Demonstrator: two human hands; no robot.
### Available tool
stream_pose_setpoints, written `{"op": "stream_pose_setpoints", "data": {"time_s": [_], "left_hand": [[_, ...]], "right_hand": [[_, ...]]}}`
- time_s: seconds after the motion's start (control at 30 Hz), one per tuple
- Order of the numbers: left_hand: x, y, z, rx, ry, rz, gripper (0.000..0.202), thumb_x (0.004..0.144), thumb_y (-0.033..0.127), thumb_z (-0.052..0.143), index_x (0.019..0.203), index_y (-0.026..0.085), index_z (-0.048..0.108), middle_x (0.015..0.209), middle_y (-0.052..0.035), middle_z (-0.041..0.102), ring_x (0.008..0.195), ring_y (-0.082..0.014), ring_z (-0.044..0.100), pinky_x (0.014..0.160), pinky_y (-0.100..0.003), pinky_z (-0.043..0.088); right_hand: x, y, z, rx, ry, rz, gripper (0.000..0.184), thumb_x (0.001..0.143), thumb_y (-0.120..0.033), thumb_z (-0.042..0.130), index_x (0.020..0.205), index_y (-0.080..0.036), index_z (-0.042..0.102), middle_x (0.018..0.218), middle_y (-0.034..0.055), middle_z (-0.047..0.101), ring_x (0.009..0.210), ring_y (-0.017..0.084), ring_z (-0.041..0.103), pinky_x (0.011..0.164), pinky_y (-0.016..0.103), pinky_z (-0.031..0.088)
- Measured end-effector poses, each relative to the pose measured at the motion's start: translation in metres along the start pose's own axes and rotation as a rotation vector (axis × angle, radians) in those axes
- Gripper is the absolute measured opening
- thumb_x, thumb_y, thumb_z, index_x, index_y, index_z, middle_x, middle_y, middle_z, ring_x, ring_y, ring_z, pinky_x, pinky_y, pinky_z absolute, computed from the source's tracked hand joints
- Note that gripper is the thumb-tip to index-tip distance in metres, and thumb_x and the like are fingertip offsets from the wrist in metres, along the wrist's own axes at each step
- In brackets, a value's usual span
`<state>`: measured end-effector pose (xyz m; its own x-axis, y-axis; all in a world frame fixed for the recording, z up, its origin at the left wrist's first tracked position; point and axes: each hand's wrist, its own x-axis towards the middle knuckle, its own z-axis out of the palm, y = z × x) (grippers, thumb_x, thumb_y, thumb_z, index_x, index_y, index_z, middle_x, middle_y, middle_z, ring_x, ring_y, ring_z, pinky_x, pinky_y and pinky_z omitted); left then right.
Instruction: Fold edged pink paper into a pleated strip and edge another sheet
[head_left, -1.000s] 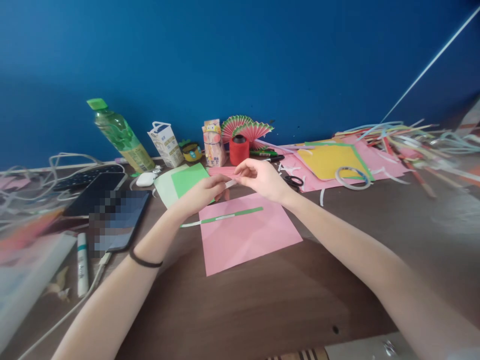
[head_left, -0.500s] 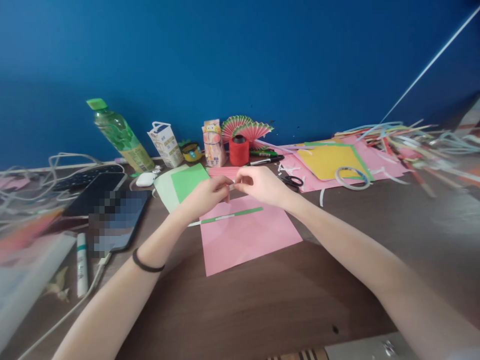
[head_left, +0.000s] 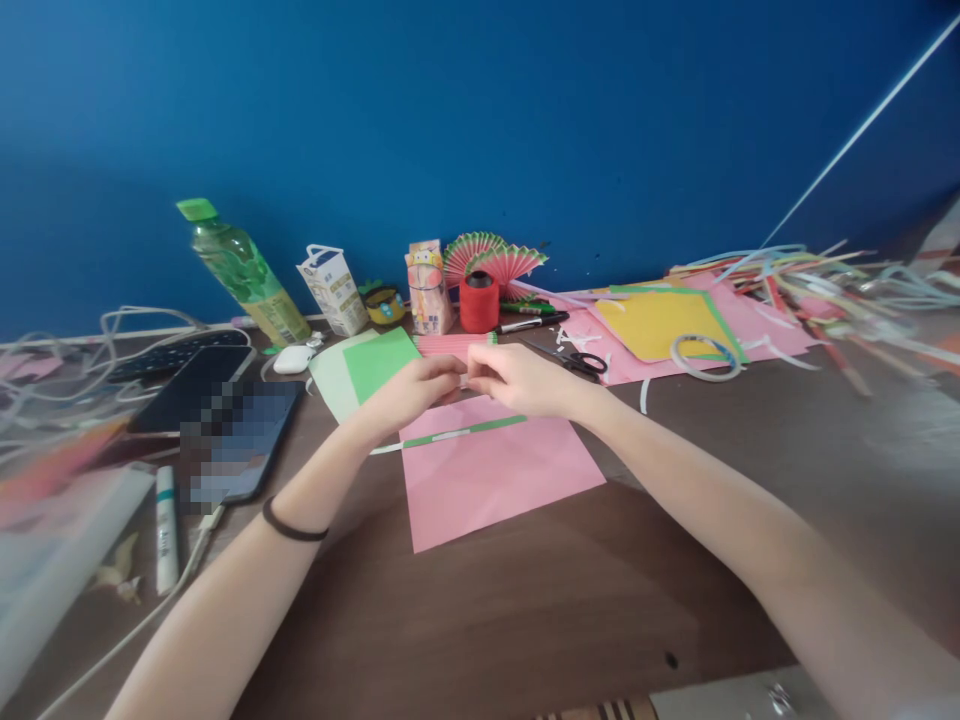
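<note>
My left hand (head_left: 420, 388) and my right hand (head_left: 517, 378) meet fingertip to fingertip above the far edge of a pink sheet of paper (head_left: 502, 490). Both are closed in a pinch. A tiny whitish bit shows between the fingertips, too small to name. Across the upper part of the pink sheet runs a narrow green paper strip (head_left: 495, 426) with a short white piece on its middle. A white strip (head_left: 388, 449) pokes out past its left end. Just behind my hands lies pleated pink paper (head_left: 457, 344), partly hidden. Green paper (head_left: 379, 362) lies beside my left hand.
Black scissors (head_left: 589, 362) and a tape roll (head_left: 705, 358) on yellow paper (head_left: 652, 325) lie to the right. A red thread spool (head_left: 478, 305), paper fans (head_left: 510, 265), cartons and a green bottle (head_left: 244, 270) stand by the blue wall. Phones and cables crowd the left.
My fingertips have drawn slightly closer together and a little lower, and less of the whitish bit shows between them. The papers on the table lie as before.
</note>
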<state>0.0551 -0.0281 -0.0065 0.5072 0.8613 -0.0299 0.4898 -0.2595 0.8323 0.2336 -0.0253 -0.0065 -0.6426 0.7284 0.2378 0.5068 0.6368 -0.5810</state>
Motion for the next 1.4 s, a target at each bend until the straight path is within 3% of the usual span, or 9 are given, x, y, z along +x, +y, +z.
{"op": "stream_pose_setpoints", "data": {"time_s": [0.2, 0.4, 0.53, 0.67, 0.8, 0.9, 1.03, 1.17, 1.4], "left_hand": [[0.003, -0.009, 0.002, -0.179, -0.008, -0.018, 0.014, 0.076, 0.026, 0.044, 0.077, 0.017, 0.056, 0.064, 0.0020, 0.046, 0.054, -0.0083, 0.039, 0.051, -0.022, 0.031], [0.004, -0.014, -0.006, -0.119, 0.135, -0.024, 0.021, 0.073, 0.028, 0.042, 0.078, 0.018, 0.059, 0.059, 0.0018, 0.048, 0.056, -0.0113, 0.045, 0.055, -0.024, 0.038], [0.003, -0.011, -0.014, 0.197, 0.219, -0.017, 0.027, 0.076, 0.024, 0.036, 0.089, 0.019, 0.059, 0.060, 0.0023, 0.050, 0.059, -0.0126, 0.048, 0.058, -0.023, 0.038], [0.002, -0.013, -0.020, 0.620, 0.294, -0.181, 0.028, 0.077, 0.023, 0.034, 0.092, 0.020, 0.059, 0.071, -0.0014, 0.060, 0.067, -0.0166, 0.054, 0.060, -0.025, 0.038], [0.003, -0.029, -0.023, 0.868, 0.151, -0.305, 0.025, 0.076, 0.022, 0.039, 0.092, 0.020, 0.058, 0.085, -0.0050, 0.063, 0.075, -0.0197, 0.057, 0.061, -0.027, 0.038], [0.004, -0.036, -0.023, 0.932, 0.116, -0.257, 0.021, 0.074, 0.018, 0.041, 0.086, 0.019, 0.059, 0.088, -0.0065, 0.063, 0.082, -0.0215, 0.057, 0.067, -0.028, 0.039], [0.004, -0.023, -0.017, 0.775, 0.248, -0.092, 0.023, 0.078, 0.023, 0.040, 0.086, 0.017, 0.060, 0.093, -0.0087, 0.062, 0.087, -0.0224, 0.055, 0.075, -0.031, 0.039], [0.002, -0.005, -0.004, 0.399, 0.081, -0.058, 0.021, 0.078, 0.033, 0.045, 0.082, 0.020, 0.061, 0.085, -0.0020, 0.065, 0.077, -0.0173, 0.057, 0.069, -0.027, 0.040], [0.001, -0.003, 0.012, 0.271, -0.024, -0.033, 0.021, 0.077, 0.036, 0.045, 0.078, 0.019, 0.058, 0.076, -0.0008, 0.062, 0.070, -0.0156, 0.054, 0.064, -0.027, 0.039]], "right_hand": [[0.000, 0.002, -0.002, 0.011, -0.020, -0.025, 0.013, 0.082, -0.018, 0.044, 0.071, -0.018, 0.039, 0.064, -0.0027, 0.047, 0.058, 0.009, 0.042, 0.055, 0.023, 0.028], [-0.002, -0.002, -0.007, 0.089, 0.015, -0.069, 0.008, 0.082, -0.017, 0.045, 0.074, -0.017, 0.045, 0.070, -0.0012, 0.053, 0.064, 0.010, 0.046, 0.059, 0.023, 0.033], [-0.003, 0.000, -0.010, 0.208, 0.080, -0.024, 0.010, 0.083, -0.025, 0.048, 0.079, -0.017, 0.051, 0.078, 0.0012, 0.059, 0.070, 0.012, 0.053, 0.065, 0.025, 0.039], [-0.002, 0.008, -0.015, 0.319, -0.015, 0.061, 0.010, 0.080, -0.024, 0.051, 0.083, -0.017, 0.056, 0.085, 0.0034, 0.063, 0.077, 0.014, 0.057, 0.071, 0.027, 0.043], [-0.001, 0.015, -0.020, 0.431, -0.147, 0.185, 0.010, 0.077, -0.017, 0.048, 0.079, -0.015, 0.058, 0.075, 0.0031, 0.063, 0.070, 0.012, 0.059, 0.067, 0.025, 0.045], [0.001, 0.020, -0.021, 0.460, -0.188, 0.249, 0.013, 0.075, -0.016, 0.047, 0.075, -0.014, 0.059, 0.070, 0.0031, 0.063, 0.064, 0.011, 0.058, 0.062, 0.024, 0.045], [0.002, 0.025, -0.019, 0.433, -0.281, 0.269, 0.014, 0.072, -0.016, 0.047, 0.074, -0.013, 0.061, 0.068, 0.0034, 0.064, 0.061, 0.011, 0.058, 0.060, 0.023, 0.044], [0.003, 0.027, -0.017, 0.396, -0.324, 0.280, 0.015, 0.070, -0.015, 0.047, 0.073, -0.013, 0.061, 0.068, 0.0029, 0.064, 0.058, 0.010, 0.057, 0.058, 0.022, 0.044], [0.003, 0.028, -0.016, 0.320, -0.360, 0.288, 0.014, 0.070, -0.016, 0.048, 0.074, -0.013, 0.061, 0.073, 0.0041, 0.066, 0.059, 0.011, 0.059, 0.059, 0.022, 0.045]]}}
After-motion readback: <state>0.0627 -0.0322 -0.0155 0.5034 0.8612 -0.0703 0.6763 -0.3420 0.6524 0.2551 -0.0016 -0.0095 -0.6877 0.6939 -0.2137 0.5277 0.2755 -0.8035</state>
